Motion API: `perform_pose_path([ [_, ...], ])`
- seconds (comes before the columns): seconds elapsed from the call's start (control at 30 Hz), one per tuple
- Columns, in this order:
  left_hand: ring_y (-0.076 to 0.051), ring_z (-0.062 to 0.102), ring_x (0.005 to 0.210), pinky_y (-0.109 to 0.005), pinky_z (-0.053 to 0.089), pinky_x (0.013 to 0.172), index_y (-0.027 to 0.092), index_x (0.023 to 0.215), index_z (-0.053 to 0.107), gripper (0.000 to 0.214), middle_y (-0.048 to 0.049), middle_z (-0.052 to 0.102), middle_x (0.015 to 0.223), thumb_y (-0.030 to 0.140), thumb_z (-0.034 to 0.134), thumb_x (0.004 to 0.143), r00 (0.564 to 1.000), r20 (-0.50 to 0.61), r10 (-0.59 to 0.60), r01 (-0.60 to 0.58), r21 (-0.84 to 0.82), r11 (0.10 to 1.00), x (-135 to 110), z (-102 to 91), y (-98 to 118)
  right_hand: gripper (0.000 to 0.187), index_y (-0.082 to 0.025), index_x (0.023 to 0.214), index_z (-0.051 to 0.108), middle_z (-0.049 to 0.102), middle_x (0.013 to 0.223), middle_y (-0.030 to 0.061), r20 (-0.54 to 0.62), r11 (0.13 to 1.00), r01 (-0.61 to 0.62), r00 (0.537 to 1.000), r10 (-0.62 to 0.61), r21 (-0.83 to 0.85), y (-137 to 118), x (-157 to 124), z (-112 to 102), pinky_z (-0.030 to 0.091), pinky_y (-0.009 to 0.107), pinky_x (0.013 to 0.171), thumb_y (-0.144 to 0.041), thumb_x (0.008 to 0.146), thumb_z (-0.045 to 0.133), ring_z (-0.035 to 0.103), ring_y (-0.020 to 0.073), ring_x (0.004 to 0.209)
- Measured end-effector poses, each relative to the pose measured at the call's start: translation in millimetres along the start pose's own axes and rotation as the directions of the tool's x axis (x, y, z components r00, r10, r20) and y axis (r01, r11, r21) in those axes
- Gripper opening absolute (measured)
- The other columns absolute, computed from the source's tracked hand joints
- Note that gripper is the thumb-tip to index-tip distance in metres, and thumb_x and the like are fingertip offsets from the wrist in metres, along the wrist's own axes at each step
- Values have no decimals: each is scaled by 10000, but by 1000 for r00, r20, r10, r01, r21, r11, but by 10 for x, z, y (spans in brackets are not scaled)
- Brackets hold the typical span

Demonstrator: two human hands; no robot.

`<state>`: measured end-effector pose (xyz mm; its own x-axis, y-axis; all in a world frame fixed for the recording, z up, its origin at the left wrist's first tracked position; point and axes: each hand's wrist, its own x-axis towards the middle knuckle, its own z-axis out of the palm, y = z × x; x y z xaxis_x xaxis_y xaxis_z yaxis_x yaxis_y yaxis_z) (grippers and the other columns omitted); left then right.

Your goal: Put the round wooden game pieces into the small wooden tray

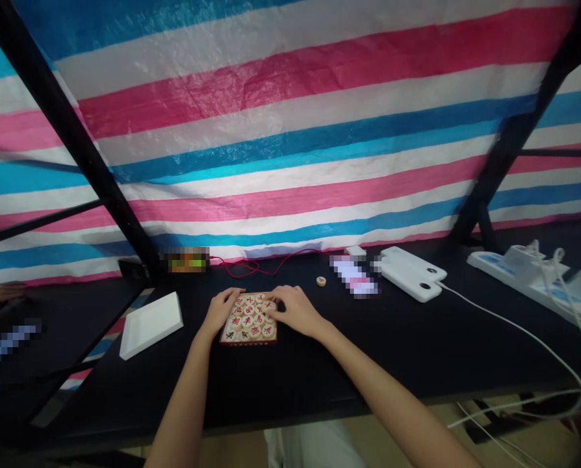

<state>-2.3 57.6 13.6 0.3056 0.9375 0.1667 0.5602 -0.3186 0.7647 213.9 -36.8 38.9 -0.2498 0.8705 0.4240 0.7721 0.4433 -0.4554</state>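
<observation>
Discs of light, hard wood sit loose in the shallow tray [248, 338] mid-surface, so we judge them slippery and grip the tray's stiff sides, our left hand [221, 311] and right hand [294, 311] resting spread on it, seemingly clasping nothing.

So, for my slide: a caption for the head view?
Both hands rest on a tray of round game pieces.

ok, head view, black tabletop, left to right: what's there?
White flat rectangular lid → left hand → square red box of round wooden game pieces → right hand → lone round wooden piece → white plastic device with two dark round spots → white power strip.
</observation>
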Motion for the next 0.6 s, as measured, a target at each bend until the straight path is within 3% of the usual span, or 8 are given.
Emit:
perform_pose_path([
  [0.2, -219, 577, 1019, -323, 383, 953, 199, 965, 689, 441, -42, 676, 1045, 490, 396, 810, 999, -4, 45, -45, 12, 999, 22, 7, -30, 246, -246, 1050, 608, 625, 1105, 19, 9, 980, 179, 983, -181, 89, -357, -8, 216, 258, 322, 894, -368, 838, 592, 499, 176, 1065],
  [0.6, -212, 578, 1012, -323, 396, 943, 186, 988, 674, 447, -52, 669, 1058, 499, 409, 811, 999, 4, 41, -41, -1, 999, 27, 17, -39, 177, -231, 968, 592, 656, 1017, -5, 57, 978, 204, 977, -206, 38, -386, -62, 301, 222, 355, 907, -307, 812, 628, 505, 185, 997],
])
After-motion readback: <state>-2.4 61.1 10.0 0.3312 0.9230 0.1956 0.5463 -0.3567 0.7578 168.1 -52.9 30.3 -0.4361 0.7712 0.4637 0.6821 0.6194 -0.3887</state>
